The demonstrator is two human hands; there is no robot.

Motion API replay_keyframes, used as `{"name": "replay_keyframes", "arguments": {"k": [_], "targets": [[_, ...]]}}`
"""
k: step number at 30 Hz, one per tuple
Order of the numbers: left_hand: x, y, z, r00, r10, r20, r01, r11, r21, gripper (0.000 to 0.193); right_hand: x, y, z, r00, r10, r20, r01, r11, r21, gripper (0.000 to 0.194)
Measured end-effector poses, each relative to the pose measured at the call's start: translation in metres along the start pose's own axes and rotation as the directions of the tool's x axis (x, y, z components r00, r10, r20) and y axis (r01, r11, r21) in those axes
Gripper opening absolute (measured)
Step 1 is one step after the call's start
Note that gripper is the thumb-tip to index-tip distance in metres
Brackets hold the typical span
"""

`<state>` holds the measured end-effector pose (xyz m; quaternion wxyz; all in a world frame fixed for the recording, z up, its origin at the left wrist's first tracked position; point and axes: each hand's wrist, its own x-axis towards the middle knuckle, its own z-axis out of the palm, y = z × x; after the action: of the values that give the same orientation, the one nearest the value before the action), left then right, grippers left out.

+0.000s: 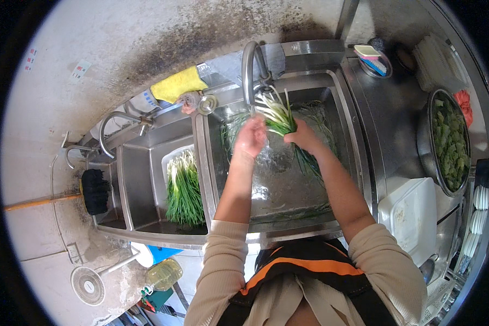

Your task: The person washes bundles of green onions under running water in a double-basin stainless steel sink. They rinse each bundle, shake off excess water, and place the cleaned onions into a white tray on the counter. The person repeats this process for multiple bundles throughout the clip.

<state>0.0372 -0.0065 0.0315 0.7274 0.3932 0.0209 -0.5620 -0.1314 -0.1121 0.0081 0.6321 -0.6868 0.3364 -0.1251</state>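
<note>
My right hand [306, 136] grips a bunch of thin green onions [283, 118] over the large steel sink basin [269, 220]. Their white root ends point up toward the tap, and the green leaves hang below my fist. Beside the white ends, my left hand [251, 136] is wet and blurred under the curved steel faucet [248, 73]. Its fingers look curled, but whether they hold anything is unclear. Water splashes beneath the hands, and loose green leaves lie around the basin. In the basin to the left, more green onions [183, 191] lie in a white container [168, 157].
On the right counter are a steel bowl of cut leafy greens [450, 142], a white plastic tub [409, 216] and a small bowl with sponges [377, 67]. A second faucet [120, 116] arches over the left basins. A yellow cloth [179, 85] lies along the back ledge.
</note>
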Motion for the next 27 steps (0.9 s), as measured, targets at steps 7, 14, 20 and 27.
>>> {"name": "replay_keyframes", "arguments": {"k": [7, 14, 20, 27], "targets": [[0.005, 0.076, -0.032, 0.934, 0.356, 0.010, -0.341, 0.886, 0.313, 0.012, -0.026, 0.021, -0.036, 0.971, 0.235, 0.033, -0.236, 0.944, 0.231, 0.030], [-0.001, 0.021, 0.010, 0.974, -0.115, 0.193, -0.106, 0.525, 0.845, 0.038, -0.026, 0.000, -0.018, 0.947, 0.208, 0.246, -0.294, 0.869, 0.397, 0.028], [-0.008, 0.008, 0.024, 0.965, -0.155, 0.213, -0.085, 0.582, 0.809, 0.019, -0.028, -0.007, -0.016, 0.945, 0.118, 0.304, -0.286, 0.750, 0.596, 0.023], [0.001, 0.009, 0.004, 0.888, -0.092, 0.451, -0.332, 0.551, 0.766, 0.022, -0.026, -0.013, -0.015, 0.955, 0.123, 0.271, -0.262, 0.776, 0.573, 0.024]]}}
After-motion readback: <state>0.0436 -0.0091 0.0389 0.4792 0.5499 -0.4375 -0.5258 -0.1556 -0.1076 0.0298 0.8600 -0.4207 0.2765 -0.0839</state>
